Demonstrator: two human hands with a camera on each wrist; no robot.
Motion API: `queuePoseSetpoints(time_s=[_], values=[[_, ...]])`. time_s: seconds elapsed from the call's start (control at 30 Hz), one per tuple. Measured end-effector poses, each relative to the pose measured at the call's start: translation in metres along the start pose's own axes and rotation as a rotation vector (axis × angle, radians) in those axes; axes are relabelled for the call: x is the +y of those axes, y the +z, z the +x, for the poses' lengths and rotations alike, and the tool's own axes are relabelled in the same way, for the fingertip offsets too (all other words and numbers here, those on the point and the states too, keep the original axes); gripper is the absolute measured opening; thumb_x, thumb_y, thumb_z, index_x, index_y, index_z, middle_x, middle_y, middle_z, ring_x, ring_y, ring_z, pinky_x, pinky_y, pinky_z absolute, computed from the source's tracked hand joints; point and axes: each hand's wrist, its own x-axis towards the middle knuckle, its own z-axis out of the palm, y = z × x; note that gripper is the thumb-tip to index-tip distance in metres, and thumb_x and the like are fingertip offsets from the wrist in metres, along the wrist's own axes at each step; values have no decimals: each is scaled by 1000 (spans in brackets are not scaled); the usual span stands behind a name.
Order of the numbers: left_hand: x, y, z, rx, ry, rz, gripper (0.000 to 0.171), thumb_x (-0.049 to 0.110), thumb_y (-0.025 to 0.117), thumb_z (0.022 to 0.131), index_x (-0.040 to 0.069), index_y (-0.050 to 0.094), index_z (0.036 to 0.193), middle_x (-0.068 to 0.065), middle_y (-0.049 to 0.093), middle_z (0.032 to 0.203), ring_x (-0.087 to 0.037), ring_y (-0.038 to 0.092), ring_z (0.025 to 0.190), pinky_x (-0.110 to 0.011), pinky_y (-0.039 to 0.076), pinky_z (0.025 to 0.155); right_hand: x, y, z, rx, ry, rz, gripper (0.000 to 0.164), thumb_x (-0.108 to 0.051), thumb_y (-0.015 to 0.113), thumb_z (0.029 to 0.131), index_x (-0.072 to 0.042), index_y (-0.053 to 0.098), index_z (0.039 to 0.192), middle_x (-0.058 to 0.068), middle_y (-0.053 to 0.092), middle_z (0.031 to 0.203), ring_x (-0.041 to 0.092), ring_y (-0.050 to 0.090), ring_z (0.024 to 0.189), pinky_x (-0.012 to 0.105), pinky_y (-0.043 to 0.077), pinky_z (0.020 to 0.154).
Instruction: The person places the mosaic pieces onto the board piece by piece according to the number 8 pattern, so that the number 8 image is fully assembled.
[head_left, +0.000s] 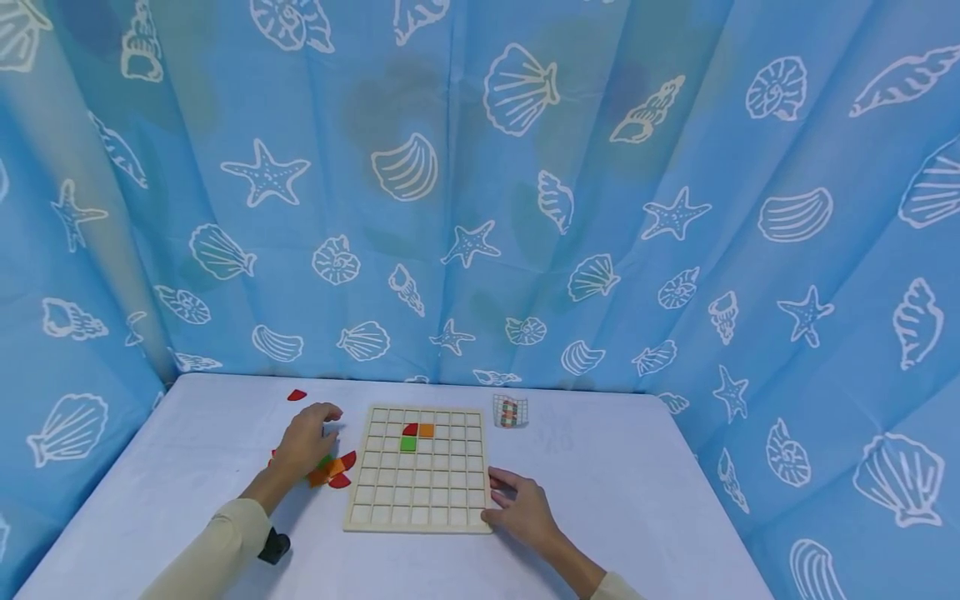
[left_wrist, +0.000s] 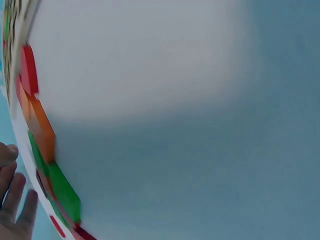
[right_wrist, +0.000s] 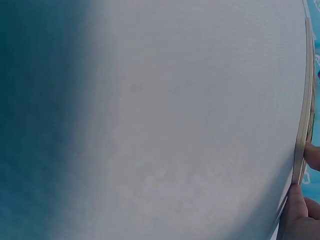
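Note:
A pale wooden grid board (head_left: 420, 492) lies on the table. Red, orange and green tiles (head_left: 408, 444) sit together in its upper cells. My right hand (head_left: 525, 510) holds the board at its near right corner, thumb on the corner and fingers along the side edge. The right wrist view shows its digits (right_wrist: 312, 156) against the board's rim. Left of the board, my left hand (head_left: 303, 440) is over a loose pile of tiles (head_left: 326, 472) and partly hides it. Its fingers are spread and loosely bent in the left wrist view, apart from the green tile (left_wrist: 64, 195), with nothing seen in them.
A small printed pattern card (head_left: 511, 412) lies beyond the board's right corner. One red quarter-round tile (head_left: 297, 395) rests apart near the back edge. A black object (head_left: 274, 547) shows by the left wrist. Behind the white table (head_left: 630, 492) hangs a blue shell-patterned curtain (head_left: 480, 200).

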Motion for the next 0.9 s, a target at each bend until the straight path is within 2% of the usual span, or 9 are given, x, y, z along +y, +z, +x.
queuePoseSetpoints(time_s=[0.17,0.37,0.53,0.7,0.9], values=[[-13,-5,0,-23,-42,60,41,4,74,84,-2,59,121,-20,59,115,-35,54,106,-49,51,92,0,-1,0,-5,-14,-4,68,9,79,68,9,54,131,18,61,116,33,62,112,24,52,86],[-21,-5,2,-26,-57,35,42,3,74,84,-4,58,122,-22,60,115,-37,56,107,-49,51,92,1,0,1,-6,-7,-10,68,8,80,68,8,55,131,17,61,115,32,62,112,23,52,85],[-21,0,3,-20,-67,-3,41,2,74,83,-4,59,121,-21,61,113,-37,57,104,-49,51,91,0,0,0,-4,-4,-7,68,8,80,67,8,55,131,17,62,116,31,63,112,23,52,85],[-18,5,5,-26,-22,-20,40,3,75,83,-2,61,120,-19,63,113,-35,59,104,-49,50,93,1,-1,1,-6,-5,-5,69,8,80,67,8,55,131,17,61,116,32,62,112,23,52,85],[-14,1,5,-55,-34,-25,45,7,79,80,-1,61,120,-18,63,114,-33,58,104,-49,50,93,1,0,1,1,15,-5,69,8,80,67,7,55,131,16,62,116,31,63,112,22,52,85]])
